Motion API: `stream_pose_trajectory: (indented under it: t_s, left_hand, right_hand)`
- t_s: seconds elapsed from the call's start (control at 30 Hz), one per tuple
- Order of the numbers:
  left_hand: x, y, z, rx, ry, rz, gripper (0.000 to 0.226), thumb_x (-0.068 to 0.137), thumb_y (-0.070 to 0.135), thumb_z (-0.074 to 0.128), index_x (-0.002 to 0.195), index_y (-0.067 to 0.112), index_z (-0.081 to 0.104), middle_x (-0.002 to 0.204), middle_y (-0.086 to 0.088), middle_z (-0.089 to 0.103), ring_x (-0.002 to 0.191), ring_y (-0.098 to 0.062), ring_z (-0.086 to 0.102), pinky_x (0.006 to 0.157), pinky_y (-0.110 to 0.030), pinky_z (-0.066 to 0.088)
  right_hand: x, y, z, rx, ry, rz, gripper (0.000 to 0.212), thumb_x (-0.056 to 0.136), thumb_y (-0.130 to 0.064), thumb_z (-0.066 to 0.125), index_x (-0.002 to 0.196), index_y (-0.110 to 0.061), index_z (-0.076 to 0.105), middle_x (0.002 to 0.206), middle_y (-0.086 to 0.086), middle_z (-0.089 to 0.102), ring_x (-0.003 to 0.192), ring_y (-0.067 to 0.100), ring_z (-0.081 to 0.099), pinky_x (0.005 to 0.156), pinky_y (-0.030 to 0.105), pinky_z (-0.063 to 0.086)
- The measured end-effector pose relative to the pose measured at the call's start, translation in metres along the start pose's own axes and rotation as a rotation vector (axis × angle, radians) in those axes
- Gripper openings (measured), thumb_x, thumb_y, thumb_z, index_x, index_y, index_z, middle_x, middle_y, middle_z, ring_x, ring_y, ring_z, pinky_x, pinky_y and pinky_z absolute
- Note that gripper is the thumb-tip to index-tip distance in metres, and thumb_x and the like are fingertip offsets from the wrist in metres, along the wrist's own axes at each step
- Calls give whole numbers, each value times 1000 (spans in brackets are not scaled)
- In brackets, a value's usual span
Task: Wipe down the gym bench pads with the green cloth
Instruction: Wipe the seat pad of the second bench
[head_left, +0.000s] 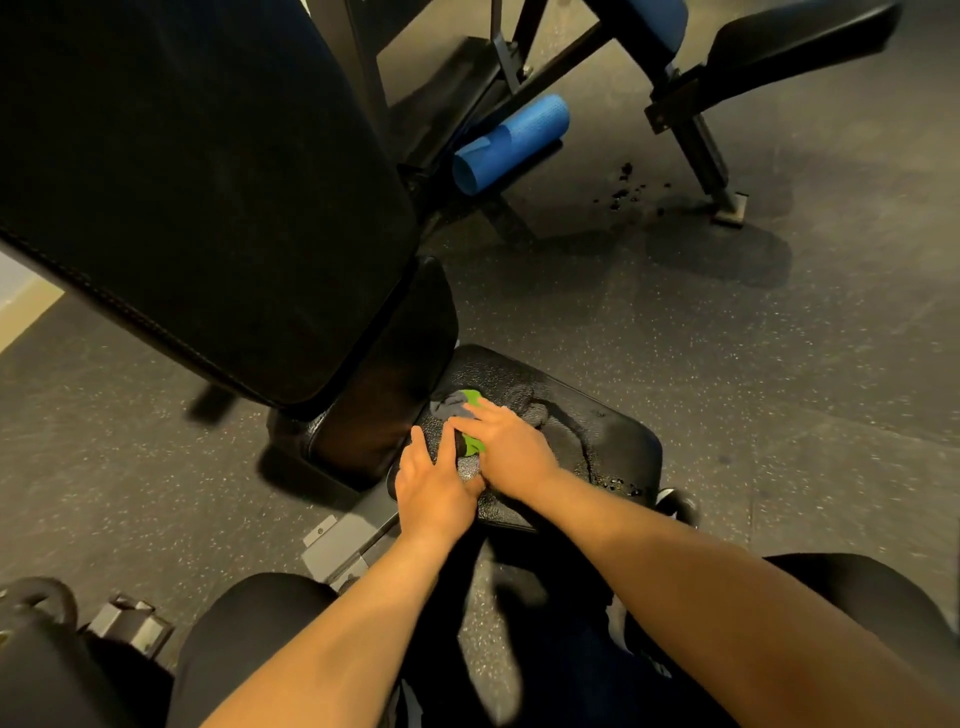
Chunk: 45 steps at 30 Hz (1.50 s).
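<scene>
Seat pad (613, 441), near centre: cloth (470, 400) (green and grey) is pressed under the flat right hand (506, 447), left hand (434, 483) laid open alongside.

A rolled blue mat (511, 143) was laid on the speckled rubber floor (727, 364) at the far side. Black crumbs (626, 189) were scattered just right of it. A grey metal part (124, 621) was seen near left.

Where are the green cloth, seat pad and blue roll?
green cloth (471, 400), head view, green fold at its far edge.
seat pad (613, 439), head view, bare top right of the cloth.
blue roll (511, 143), head view, middle of its side.
</scene>
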<state>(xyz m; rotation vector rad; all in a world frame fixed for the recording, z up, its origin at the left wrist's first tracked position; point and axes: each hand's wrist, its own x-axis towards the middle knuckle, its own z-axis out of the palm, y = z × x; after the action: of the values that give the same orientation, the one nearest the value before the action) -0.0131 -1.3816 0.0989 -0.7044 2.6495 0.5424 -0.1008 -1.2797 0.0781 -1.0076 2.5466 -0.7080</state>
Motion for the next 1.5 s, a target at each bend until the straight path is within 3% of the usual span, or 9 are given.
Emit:
stream_pose_trajectory:
  t_s: [0.27, 0.5, 0.63, 0.77, 0.97, 1.07, 1.23, 1.37, 1.5]
  left_hand:
    - [1, -1, 4, 12, -14, 3, 81, 99, 55, 49, 160, 33, 2, 166, -16, -10, 152, -34, -1, 121, -46, 9]
    - [6, 11, 7, -38, -63, -69, 82, 98, 39, 55, 160, 35, 1, 165, -16, -18, 152, -37, -7, 122, -49, 8]
    - [7, 10, 8, -43, -73, -83, 81, 98, 37, 54, 160, 34, 2, 165, -15, -20, 152, -36, -9, 123, -49, 6]
    - [9, 9, 9, -48, -56, -68, 83, 98, 42, 56, 159, 38, 0, 165, -15, -19, 152, -36, -7, 123, -48, 7]
    - [11, 4, 11, -68, -47, -52, 83, 97, 44, 58, 159, 39, 3, 165, -15, -18, 152, -36, -7, 122, -48, 6]
    - [12, 4, 11, -66, -39, -50, 83, 96, 44, 58, 159, 39, 4, 165, -15, -17, 152, -36, -6, 122, -47, 7]
    - [9, 2, 8, -46, -54, -45, 83, 95, 28, 57, 160, 33, 5, 165, -14, -17, 152, -34, -6, 123, -48, 7]
    - [9, 1, 10, -69, -32, -30, 82, 97, 46, 57, 159, 37, 5, 166, -14, -15, 152, -34, -5, 122, -46, 6]
    - [11, 0, 11, -86, -23, -18, 82, 96, 48, 59, 159, 39, 7, 166, -14, -15, 152, -34, -5, 122, -47, 5]
  right_hand:
    - [5, 36, -47, -45, 165, 460, 65, 91, -5, 55, 151, -22, 38, 157, 10, 29, 143, 33, 27, 117, 38, 21]
    - [-32, -9, -1, -69, 190, 223, 51, 89, -16, 66, 138, -28, 58, 151, 0, 46, 138, 29, 39, 115, 38, 31]
    - [-32, -5, -3, -155, 86, 62, 56, 93, -18, 61, 146, -28, 49, 159, 1, 35, 149, 21, 23, 122, 36, 13]
    - [-12, 24, -35, -143, 125, 141, 63, 87, 3, 54, 145, -19, 49, 156, 9, 35, 144, 31, 28, 116, 42, 22]
    - [13, 38, -45, -37, 128, 387, 63, 89, -6, 55, 149, -20, 40, 158, 11, 30, 147, 29, 21, 120, 42, 17]
    - [3, 18, -28, -49, 177, 283, 56, 92, -10, 54, 147, -17, 46, 158, 10, 32, 150, 24, 16, 121, 41, 12]
    - [-18, 2, -5, -4, -14, 56, 49, 99, -31, 43, 148, -28, 46, 162, 4, 27, 153, 17, 11, 123, 35, 2]
    - [-8, 26, -16, -135, -13, -37, 42, 105, -24, 41, 145, -20, 49, 160, 8, 31, 149, 27, 22, 120, 46, 19]
    - [20, 46, -37, -137, 83, 110, 39, 98, -12, 50, 137, -8, 53, 147, 15, 40, 137, 36, 33, 108, 51, 31]
